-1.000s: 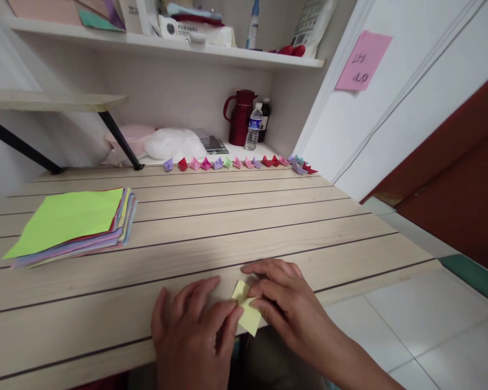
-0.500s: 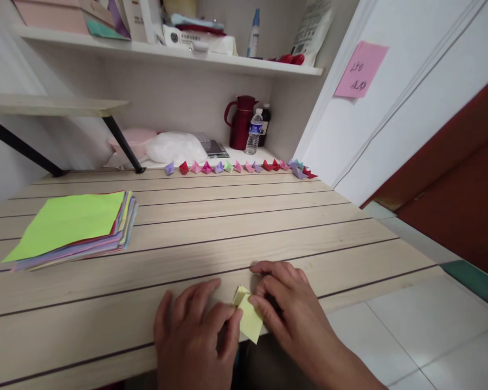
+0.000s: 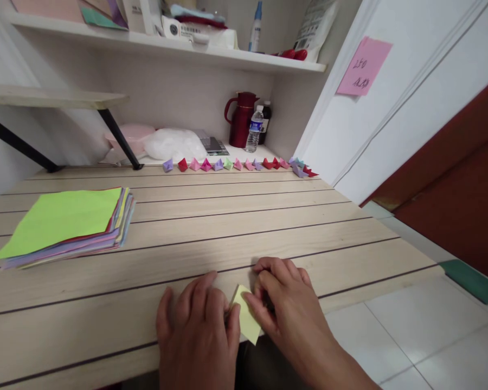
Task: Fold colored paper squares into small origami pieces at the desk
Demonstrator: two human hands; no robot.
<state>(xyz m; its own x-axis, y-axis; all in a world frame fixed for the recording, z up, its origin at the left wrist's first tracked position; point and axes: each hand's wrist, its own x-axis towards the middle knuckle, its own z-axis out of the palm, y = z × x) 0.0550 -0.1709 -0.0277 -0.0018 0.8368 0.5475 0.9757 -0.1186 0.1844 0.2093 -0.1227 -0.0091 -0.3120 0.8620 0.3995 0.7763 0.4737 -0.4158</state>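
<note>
A small folded piece of yellow paper point(image 3: 247, 319) lies at the table's front edge, one corner pointing down past the edge. My left hand point(image 3: 199, 325) pinches its left side between thumb and curled forefinger, the other fingers resting on the wood. From the right, my right hand point(image 3: 287, 303) presses its thumb onto the paper's upper right part, its fingers bent against the tabletop. Parts of the paper's edges are hidden under both thumbs.
A stack of coloured paper point(image 3: 65, 222), bright green on top, lies on the left of the slatted table point(image 3: 211, 227). Several small folded paper shapes point(image 3: 228, 163) line the back edge. Behind them stand a red jug point(image 3: 241, 122) and a water bottle point(image 3: 254, 130).
The folded flap at the paper's top now lies flat, making one smooth diamond shape. My right thumb has slid slightly left over the paper. The view has shifted a little.
</note>
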